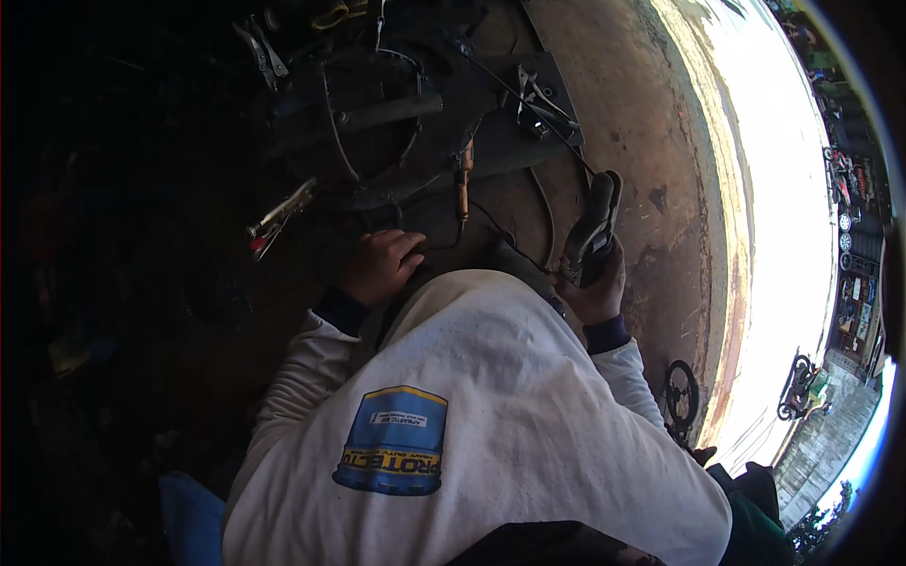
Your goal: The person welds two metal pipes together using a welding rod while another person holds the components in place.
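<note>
My right hand [596, 288] grips a dark, curved object [593, 226] with a paler rim; its exact kind is hard to make out in the shade. Beside my left knee, my left hand [379, 266] has its fingers stretched out and holds nothing that I can see. Ahead, between the hands, an orange-handled tool [462, 184] with a cable hangs at the near edge of a dark metal work table [510, 156]. Locking pliers [283, 217] jut out at the table's left near side, above my left hand.
A metal tube [392, 111] and curved rods lie on the table. More locking pliers [262, 52] sit at the far left, and another clamp [538, 99] at the right corner. A cable [543, 212] runs down to the stained floor [651, 141]. Motorcycles [802, 387] stand outside, right.
</note>
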Available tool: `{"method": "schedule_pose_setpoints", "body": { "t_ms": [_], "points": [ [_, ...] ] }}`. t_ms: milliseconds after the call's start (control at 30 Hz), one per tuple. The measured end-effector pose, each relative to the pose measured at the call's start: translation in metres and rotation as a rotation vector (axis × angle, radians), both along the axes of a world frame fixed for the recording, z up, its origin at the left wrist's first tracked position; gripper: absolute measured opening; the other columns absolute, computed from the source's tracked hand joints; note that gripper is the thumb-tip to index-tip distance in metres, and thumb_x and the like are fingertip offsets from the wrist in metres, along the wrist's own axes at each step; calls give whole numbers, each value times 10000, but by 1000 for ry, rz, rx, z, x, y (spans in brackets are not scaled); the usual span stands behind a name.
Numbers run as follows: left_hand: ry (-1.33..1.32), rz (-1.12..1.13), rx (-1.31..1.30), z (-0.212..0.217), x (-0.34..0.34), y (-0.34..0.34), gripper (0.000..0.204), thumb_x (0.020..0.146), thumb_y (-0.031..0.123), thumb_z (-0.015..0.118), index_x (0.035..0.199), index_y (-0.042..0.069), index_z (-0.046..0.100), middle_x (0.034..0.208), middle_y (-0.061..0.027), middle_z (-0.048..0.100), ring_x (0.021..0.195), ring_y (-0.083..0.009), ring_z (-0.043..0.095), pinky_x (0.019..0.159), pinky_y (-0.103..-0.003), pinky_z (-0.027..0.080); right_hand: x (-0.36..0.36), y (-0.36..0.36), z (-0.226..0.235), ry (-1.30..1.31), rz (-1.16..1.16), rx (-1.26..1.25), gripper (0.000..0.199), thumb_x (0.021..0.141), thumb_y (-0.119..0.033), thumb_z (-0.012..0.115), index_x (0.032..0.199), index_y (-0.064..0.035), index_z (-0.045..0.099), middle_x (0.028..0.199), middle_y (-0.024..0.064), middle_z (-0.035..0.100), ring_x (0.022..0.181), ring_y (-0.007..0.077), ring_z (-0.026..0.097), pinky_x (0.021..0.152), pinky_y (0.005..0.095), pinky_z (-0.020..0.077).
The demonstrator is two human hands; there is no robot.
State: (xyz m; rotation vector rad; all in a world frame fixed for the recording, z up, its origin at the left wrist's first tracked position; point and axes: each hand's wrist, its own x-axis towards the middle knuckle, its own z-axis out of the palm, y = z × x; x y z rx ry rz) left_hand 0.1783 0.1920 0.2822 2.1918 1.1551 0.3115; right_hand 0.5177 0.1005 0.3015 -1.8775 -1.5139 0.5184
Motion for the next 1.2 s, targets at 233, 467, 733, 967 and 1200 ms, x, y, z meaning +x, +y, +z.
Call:
{"method": "schedule_pose_setpoints", "body": {
  "t_ms": [233, 467, 733, 967, 1200],
  "points": [
    [-86, 165, -146, -39, -58, -19, 301, 808, 180, 690, 1070, 38, 646, 925, -156, 657, 845, -319, 650, 726, -401, 517, -36, 2, 21, -10, -32, -36, 1005, 527, -328, 911, 1306, 20, 381, 1129, 207, 603, 1012, 324, 635, 836, 405, 528],
    [137, 683, -206, -49, -172, -5, 311, 878, 147, 640, 1161, 28, 593, 1002, -117, 668, 914, -213, 643, 802, -323, 491, -73, -6, 29, -57, -122, -105, 1027, 517, -363, 907, 1317, 4, 378, 1111, 215, 616, 996, 370, 640, 825, 426, 534],
    [-413, 734, -183, -67, -242, 60, 339, 916, 98, 557, 1245, 22, 523, 1190, -105, 603, 1081, -193, 580, 940, -323, 445, -138, -28, 17, -161, -255, -64, 1040, 526, -324, 899, 1349, -12, 345, 1141, 206, 598, 1026, 356, 625, 844, 438, 518],
    [-559, 871, 93, -64, -237, 90, 295, 946, 136, 556, 1218, 22, 544, 1164, -106, 612, 1058, -182, 583, 906, -306, 453, -181, -38, 24, -95, -454, -93, 1040, 530, -257, 905, 1361, -16, 327, 1202, 186, 549, 1081, 300, 586, 892, 408, 486],
    [-346, 546, 261, -25, -206, 109, 263, 930, 152, 589, 1150, 10, 583, 1061, -100, 623, 972, -182, 601, 810, -317, 484, -182, -41, 18, -94, -499, -78, 1048, 537, -250, 903, 1372, -13, 315, 1196, 185, 549, 1077, 295, 584, 898, 403, 483]
  ]
}}
